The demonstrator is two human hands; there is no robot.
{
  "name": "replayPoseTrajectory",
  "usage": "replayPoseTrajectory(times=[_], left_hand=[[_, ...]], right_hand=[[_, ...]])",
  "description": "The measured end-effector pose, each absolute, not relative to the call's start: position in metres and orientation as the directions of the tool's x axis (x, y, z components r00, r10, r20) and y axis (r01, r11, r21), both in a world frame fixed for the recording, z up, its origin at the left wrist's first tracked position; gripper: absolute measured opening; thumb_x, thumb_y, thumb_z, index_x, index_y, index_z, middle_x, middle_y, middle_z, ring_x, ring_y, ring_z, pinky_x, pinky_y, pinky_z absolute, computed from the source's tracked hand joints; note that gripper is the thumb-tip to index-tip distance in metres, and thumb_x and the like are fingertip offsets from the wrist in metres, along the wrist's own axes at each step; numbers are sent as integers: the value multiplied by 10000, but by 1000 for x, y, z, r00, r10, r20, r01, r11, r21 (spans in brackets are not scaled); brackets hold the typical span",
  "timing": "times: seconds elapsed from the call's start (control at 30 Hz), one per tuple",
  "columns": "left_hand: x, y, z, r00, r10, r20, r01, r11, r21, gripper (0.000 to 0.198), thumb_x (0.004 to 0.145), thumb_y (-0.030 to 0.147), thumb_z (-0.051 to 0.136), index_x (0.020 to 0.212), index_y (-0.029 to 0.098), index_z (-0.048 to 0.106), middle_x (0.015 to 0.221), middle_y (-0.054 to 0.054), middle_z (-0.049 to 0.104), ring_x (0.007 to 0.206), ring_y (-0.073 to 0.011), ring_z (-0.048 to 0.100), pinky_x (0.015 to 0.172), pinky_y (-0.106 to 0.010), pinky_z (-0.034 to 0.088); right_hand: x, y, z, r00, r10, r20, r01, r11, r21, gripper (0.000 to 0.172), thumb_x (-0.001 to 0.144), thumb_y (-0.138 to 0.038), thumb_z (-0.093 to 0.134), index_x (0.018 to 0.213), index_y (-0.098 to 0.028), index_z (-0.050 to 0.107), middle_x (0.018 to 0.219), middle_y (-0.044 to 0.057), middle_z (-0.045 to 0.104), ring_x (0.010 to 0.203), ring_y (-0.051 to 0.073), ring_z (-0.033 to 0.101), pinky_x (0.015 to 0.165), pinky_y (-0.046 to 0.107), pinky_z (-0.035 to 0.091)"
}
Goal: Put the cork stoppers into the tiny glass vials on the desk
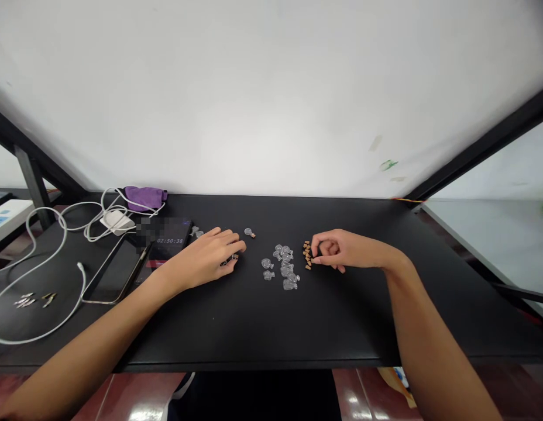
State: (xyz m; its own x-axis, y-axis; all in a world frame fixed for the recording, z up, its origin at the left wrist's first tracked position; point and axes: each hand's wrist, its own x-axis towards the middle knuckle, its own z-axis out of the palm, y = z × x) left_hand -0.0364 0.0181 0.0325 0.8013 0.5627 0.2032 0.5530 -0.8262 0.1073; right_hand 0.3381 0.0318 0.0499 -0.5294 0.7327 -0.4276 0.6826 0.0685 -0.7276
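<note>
My left hand (214, 254) rests low over the black table, fingers bent and the thumb apart from the forefinger. Beneath it, partly hidden, shows a tiny glass bottle with a cork (235, 256). My right hand (335, 248) is at the right edge of a small group of corks (306, 252), its thumb and forefinger pinched on one cork. Between my hands lies a cluster of clear miniature glass bottles (287, 266). Behind them, a single corked bottle (248, 232) lies on its side. More small glass pieces (196, 231) sit behind my left hand.
A phone (116, 270) and a dark device displaying a timer (169, 240) lie left. A white cable (37, 339) loops around small metal pieces (26, 300). A charger (117, 221) and purple cloth (144, 197) are at the back left. The table's front edge (254, 366) faces me.
</note>
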Motion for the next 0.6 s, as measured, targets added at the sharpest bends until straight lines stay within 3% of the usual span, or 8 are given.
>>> replayPoseTrajectory(times=[0.13, 0.3, 0.37, 0.6], left_hand=[[-31, 15, 31, 799, 565, 204, 536, -824, 183, 113, 991, 147, 544, 1058, 201, 617, 992, -30, 659, 926, -197, 623, 887, -354, 433], [-4, -8, 16, 627, 642, 441, 424, -756, 499, 135, 1002, 187, 598, 1134, 217, 608, 998, -21, 655, 912, -155, 642, 930, -324, 483], [7, -18, 8, 562, 659, 499, 334, -733, 592, 150, 995, 197, 623, 1143, 217, 608, 984, -26, 646, 864, -138, 637, 820, -269, 514], [15, -22, -2, 508, 600, 618, 197, -779, 595, 133, 984, 193, 647, 1116, 201, 632, 980, -57, 652, 885, -155, 653, 810, -286, 555]], right_hand=[[333, 28, 60, -523, 771, -365, 659, 93, -747, 358, 842, -545, 721, 871, -197, 643, 605, -34, 585, 508, 131, 557, 542, 262, 439], [304, 14, 70, -548, 815, -187, 538, 173, -825, 372, 908, -574, 655, 898, -206, 607, 684, -10, 594, 601, 139, 539, 552, 256, 457], [287, 8, 68, -600, 784, -158, 494, 208, -844, 358, 960, -568, 588, 935, -212, 609, 698, -12, 595, 608, 138, 538, 569, 259, 453], [248, -6, 55, -685, 726, -68, 460, 358, -813, 357, 1028, -519, 513, 877, -215, 620, 627, -42, 513, 566, 122, 436, 558, 262, 333]])
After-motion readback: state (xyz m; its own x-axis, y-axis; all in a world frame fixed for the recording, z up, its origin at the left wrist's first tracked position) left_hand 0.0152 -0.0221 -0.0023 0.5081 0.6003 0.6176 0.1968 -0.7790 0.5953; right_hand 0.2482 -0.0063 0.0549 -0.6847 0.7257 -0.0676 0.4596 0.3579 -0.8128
